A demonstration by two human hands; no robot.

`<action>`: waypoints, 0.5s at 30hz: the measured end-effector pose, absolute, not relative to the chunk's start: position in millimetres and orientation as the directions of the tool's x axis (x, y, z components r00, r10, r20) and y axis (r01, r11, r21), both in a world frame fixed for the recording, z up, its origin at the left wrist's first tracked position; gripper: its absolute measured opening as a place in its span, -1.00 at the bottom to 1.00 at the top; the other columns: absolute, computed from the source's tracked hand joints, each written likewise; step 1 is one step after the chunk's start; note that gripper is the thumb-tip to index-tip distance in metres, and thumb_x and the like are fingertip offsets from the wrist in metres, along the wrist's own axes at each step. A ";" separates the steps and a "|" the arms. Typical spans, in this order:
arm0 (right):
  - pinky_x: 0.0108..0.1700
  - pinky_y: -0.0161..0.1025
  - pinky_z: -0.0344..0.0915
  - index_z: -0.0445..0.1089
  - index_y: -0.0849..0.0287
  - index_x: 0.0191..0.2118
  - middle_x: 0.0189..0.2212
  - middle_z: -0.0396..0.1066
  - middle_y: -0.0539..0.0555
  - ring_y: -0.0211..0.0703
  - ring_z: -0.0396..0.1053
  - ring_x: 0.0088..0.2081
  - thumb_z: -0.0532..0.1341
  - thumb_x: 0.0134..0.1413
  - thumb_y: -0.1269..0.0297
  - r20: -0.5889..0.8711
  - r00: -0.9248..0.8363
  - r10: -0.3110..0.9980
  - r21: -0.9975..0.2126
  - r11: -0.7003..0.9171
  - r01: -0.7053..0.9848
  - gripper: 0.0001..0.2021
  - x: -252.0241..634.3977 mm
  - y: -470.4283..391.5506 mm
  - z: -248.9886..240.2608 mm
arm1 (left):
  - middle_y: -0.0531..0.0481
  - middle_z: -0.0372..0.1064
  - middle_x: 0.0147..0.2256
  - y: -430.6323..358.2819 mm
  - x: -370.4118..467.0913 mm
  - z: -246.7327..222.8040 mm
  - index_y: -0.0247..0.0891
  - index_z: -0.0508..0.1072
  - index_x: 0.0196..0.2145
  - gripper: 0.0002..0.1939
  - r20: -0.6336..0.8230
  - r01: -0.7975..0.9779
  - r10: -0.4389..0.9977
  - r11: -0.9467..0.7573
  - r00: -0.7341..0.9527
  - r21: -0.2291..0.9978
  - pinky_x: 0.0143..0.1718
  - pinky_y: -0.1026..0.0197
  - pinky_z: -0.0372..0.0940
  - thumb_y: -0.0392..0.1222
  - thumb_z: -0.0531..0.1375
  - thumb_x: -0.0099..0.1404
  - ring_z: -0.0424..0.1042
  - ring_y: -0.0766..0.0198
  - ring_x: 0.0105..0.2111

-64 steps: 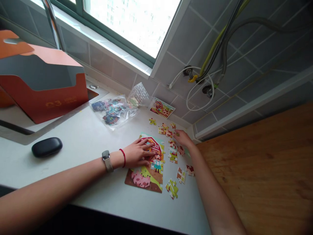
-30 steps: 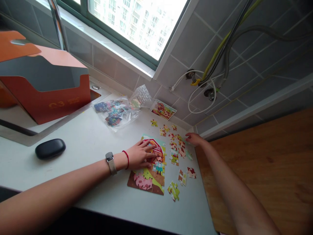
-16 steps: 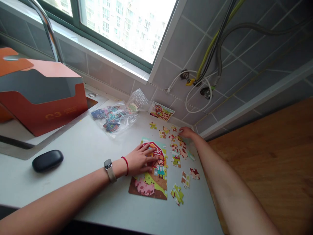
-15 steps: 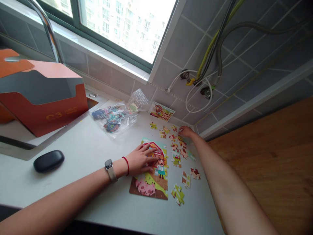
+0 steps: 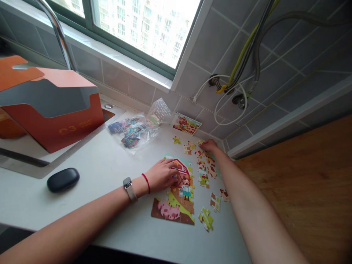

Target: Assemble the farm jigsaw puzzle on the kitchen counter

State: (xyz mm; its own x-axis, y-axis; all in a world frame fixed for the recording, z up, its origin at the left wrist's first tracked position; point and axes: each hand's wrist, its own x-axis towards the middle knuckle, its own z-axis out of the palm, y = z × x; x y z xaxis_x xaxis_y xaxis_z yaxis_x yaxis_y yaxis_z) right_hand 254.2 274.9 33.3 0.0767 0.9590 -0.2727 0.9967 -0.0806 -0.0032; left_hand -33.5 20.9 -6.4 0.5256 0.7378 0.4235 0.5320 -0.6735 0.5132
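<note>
A partly assembled jigsaw puzzle [image 5: 173, 212] with a red barn, a farmer and a pink spotted pig lies on the white counter. My left hand [image 5: 162, 175] rests on its upper left part, fingers spread out and covering some of the picture. Farther right, my right hand [image 5: 210, 145] reaches the far end of the loose pieces. Its fingers are drawn together at a small yellow-green puzzle piece [image 5: 200, 142], and the grip is partly hidden. Several loose puzzle pieces [image 5: 204, 179] lie between the puzzle and my right forearm, with a joined green cluster [image 5: 206, 219] nearer me.
A picture card [image 5: 186, 124] leans against the tiled wall. Left of it lies a clear plastic bag [image 5: 134, 134] of other pieces. An orange box [image 5: 74, 121] stands by the tap [image 5: 59, 33], and a black oval case [image 5: 63, 180] lies nearer. Hoses [image 5: 236, 69] hang on the wall.
My right hand has shifted slightly left onto the small yellow-green piece. My left hand has slid a little left on the puzzle, its fingers more bent. The view has shifted slightly.
</note>
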 end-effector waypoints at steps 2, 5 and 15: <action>-0.06 -0.12 0.49 0.52 0.23 -0.06 -0.08 0.57 0.18 -0.02 0.55 -0.10 0.34 0.32 0.10 -0.219 0.053 0.974 0.003 -0.054 0.999 -0.72 255.8 267.6 36.4 | -0.12 0.51 0.10 23.5 -34.3 -7.8 -0.15 0.60 -0.01 -0.80 0.438 0.540 0.736 -0.677 0.516 0.500 0.17 -0.08 0.33 -0.18 0.26 0.44 0.40 -0.05 0.18; -0.07 -0.20 0.41 0.55 0.24 -0.17 -0.12 0.60 0.28 0.09 0.56 -0.03 0.38 0.25 0.14 -0.142 -0.019 0.990 0.006 0.020 1.000 -0.76 254.4 258.1 42.3 | -0.11 0.55 0.02 26.4 -34.4 -10.1 -0.17 0.61 -0.10 -0.86 0.450 0.546 0.736 -0.677 0.505 0.494 0.13 -0.05 0.35 -0.20 0.26 0.43 0.45 -0.01 0.11; 0.07 0.08 0.50 0.42 0.16 0.17 0.14 0.43 0.17 0.03 0.48 0.05 0.29 0.38 0.12 -0.284 -0.230 0.931 -0.103 0.209 0.972 -0.64 212.9 255.6 36.7 | -0.11 0.56 -0.18 27.1 -31.9 -12.1 -0.24 0.58 -0.27 -0.80 0.497 0.459 0.671 -0.741 0.550 0.491 -0.04 0.10 0.36 -0.18 0.19 0.50 0.51 0.14 -0.14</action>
State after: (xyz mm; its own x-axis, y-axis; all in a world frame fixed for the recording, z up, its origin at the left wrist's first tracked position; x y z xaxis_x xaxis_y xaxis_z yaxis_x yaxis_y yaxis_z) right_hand 212.9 255.6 36.7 -0.2305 0.9308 -0.2836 0.9724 0.2093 -0.1033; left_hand -31.9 27.1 -12.1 0.5503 0.6707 0.4973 0.4590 -0.7406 0.4908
